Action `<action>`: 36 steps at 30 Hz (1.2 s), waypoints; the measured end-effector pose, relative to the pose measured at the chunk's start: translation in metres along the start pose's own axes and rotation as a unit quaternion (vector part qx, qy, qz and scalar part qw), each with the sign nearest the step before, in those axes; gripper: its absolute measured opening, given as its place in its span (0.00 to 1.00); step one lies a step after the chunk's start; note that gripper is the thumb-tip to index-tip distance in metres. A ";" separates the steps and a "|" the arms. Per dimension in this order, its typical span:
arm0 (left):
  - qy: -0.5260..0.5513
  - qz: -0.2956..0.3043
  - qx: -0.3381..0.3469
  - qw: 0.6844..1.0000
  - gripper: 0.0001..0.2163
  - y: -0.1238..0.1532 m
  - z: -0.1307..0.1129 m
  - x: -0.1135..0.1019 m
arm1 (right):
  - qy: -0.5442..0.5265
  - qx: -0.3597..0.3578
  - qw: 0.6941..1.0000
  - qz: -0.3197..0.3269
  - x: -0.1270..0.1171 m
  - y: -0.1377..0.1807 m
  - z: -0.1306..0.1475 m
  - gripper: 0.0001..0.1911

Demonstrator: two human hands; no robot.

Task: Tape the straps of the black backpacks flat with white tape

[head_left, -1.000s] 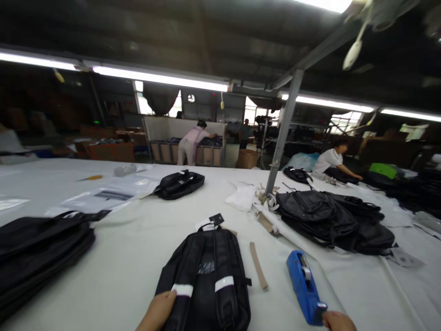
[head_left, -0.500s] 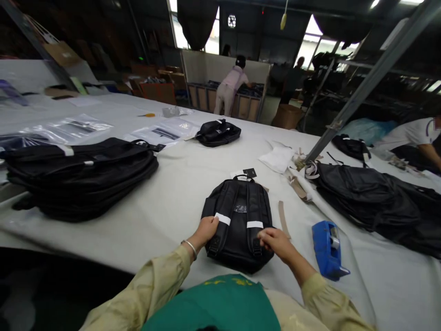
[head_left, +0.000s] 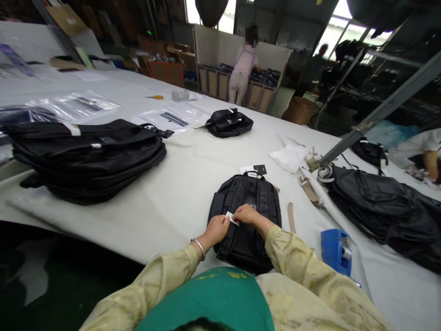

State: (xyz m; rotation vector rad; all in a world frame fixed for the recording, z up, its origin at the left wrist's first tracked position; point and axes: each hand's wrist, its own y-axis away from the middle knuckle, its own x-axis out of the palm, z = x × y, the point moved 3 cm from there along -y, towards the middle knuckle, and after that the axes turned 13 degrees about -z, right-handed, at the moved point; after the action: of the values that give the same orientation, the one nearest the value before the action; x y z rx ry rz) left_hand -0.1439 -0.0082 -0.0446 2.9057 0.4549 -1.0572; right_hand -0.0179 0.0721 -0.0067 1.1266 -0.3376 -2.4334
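Note:
A black backpack (head_left: 265, 202) lies straps-up on the table before me, its top pointing away. A white band (head_left: 232, 219) sits across its left shoulder strap. My left hand (head_left: 218, 229) is closed at the left end of this band, thumb on top. From the other side my right hand (head_left: 245, 214) pinches the band's right end. My right hand and wrist cover part of the right strap, and its white band cannot be seen. Beside the carry handle lies a black-and-white hang tag (head_left: 259, 169).
Stacked black backpacks (head_left: 93, 161) lie at left, more black bags (head_left: 382, 193) at right. Another black backpack (head_left: 229, 123) sits farther back. A blue tape dispenser (head_left: 336, 250) stands near my right arm. A slanted metal post (head_left: 379, 110) rises at right. Co-workers are beyond.
My right hand has moved left from the right strap to the white band on the left strap. My left hand stays at that strap. The camera view has shifted and tilted.

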 end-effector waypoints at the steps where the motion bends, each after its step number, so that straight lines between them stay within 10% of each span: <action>1: 0.001 0.002 0.004 1.000 0.19 0.001 -0.001 0.000 | 0.009 0.004 1.000 0.007 -0.001 0.000 0.001 0.06; 23: 0.059 -0.023 -0.164 0.984 0.19 -0.006 -0.002 0.001 | -0.043 0.048 0.998 0.009 0.001 -0.001 -0.044 0.25; 29: 0.218 -0.006 -0.272 0.937 0.16 -0.006 -0.002 0.001 | -0.505 0.128 0.849 0.087 0.035 0.020 -0.062 0.21; 36: 0.287 -0.004 -0.369 0.884 0.14 -0.007 -0.010 -0.003 | -0.555 0.116 0.813 0.133 0.036 0.022 -0.057 0.20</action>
State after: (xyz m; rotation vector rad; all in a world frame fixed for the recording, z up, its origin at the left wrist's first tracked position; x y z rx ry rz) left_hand -0.1413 -0.0009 -0.0342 2.4220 0.6864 0.0573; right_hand 0.0119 0.0331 -0.0582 -0.4182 -1.0632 -2.5359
